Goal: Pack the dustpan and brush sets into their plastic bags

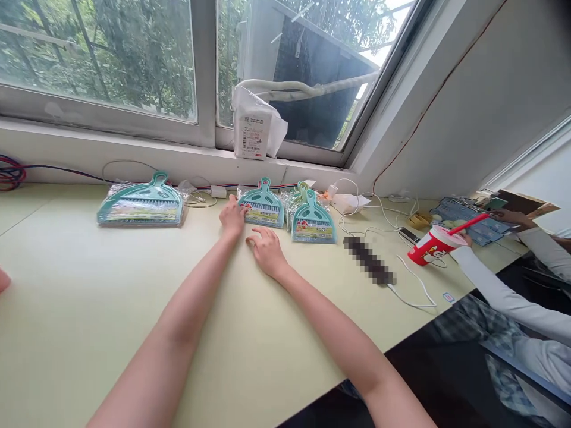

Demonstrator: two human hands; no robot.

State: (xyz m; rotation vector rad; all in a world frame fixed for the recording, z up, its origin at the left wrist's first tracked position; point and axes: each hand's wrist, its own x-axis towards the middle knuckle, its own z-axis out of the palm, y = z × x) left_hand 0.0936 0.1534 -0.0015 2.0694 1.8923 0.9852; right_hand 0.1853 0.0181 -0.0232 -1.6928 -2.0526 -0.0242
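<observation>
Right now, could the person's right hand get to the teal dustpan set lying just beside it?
Probably yes. The right hand rests flat on the table, and the packaged dustpan set lies just to its right with only bare tabletop between them.

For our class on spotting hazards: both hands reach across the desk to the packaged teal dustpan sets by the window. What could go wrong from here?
1. The left hand touches the middle dustpan pack; a push might slide it into the overlapping packs beside it.
2. White cables lie loose just right of the packs and could snag if one is dragged.
3. A neighbour's red cup sits tilted by those cables; a tugged cable could perhaps spill it.
</observation>
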